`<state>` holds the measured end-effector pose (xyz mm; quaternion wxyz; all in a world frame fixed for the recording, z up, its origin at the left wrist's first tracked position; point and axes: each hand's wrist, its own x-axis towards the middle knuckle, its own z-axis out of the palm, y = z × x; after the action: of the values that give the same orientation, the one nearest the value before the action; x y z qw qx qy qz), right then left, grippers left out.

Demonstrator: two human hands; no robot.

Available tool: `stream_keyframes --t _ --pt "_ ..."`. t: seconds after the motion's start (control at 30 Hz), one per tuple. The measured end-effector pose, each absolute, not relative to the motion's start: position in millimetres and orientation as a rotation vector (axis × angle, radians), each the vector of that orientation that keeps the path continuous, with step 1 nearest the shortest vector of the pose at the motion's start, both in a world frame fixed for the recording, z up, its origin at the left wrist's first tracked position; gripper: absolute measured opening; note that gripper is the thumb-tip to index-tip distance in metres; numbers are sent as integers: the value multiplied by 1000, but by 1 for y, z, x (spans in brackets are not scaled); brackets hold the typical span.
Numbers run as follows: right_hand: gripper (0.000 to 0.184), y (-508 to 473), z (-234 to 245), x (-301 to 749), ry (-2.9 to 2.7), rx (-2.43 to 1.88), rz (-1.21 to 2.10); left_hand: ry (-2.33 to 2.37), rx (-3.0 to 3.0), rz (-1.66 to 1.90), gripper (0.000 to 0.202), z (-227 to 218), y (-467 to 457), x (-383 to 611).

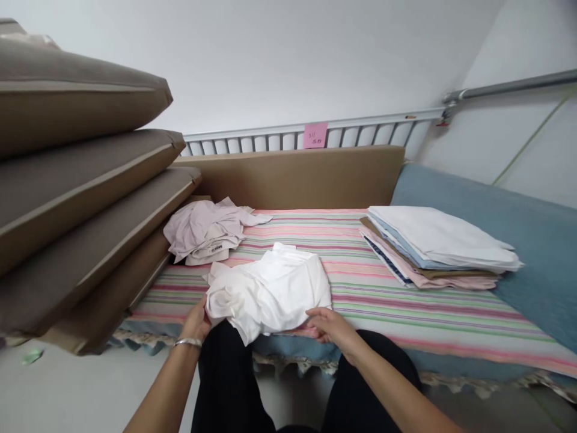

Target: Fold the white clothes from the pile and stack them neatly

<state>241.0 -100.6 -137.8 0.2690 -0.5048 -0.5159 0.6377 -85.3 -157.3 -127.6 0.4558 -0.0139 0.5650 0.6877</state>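
A crumpled white garment [274,288] lies in a loose heap at the front edge of the bed, its near corner hanging over the side. My left hand [196,322], with a silver bracelet at the wrist, is at the garment's left edge, its fingers curled against the fabric and partly hidden. At the near right edge, my right hand [331,328] has its fingers loosely bent and apart, close to the cloth with nothing visibly held. Behind and left sits a rumpled pale pink garment [207,222], over a folded light piece with dark lettering.
A striped sheet [351,300] covers the bed. On the right stands a stack of folded clothes [437,237], white on top, beside a blue cover [532,222]. Large brown cushions [85,180] pile up at left. A brown panel [293,174] and a radiator with a pink note [315,135] are behind.
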Motion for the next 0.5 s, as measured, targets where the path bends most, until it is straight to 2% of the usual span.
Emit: stream_keyframes --t 0.1,0.2,0.3,0.4,0.43,0.5 --pt "30 -101 -144 235 -1657 -1465 1557 1303 87 1644 19 -138 -171 -91" --pt "35 -106 -145 224 -2049 -1375 1114 1232 251 1623 21 -148 -176 -93" --pt "57 -119 -156 211 -2432 -1166 624 1361 283 1655 30 -160 -179 -96" --pt "78 -128 -179 203 -2644 -1109 350 1492 265 1675 32 -168 -182 -100" --pt "78 -127 -186 202 -2668 -1113 295 1506 259 1678 29 -169 -184 -101" --pt "66 -121 -198 202 -2660 -1109 225 1536 259 1674 24 -169 -188 -104"
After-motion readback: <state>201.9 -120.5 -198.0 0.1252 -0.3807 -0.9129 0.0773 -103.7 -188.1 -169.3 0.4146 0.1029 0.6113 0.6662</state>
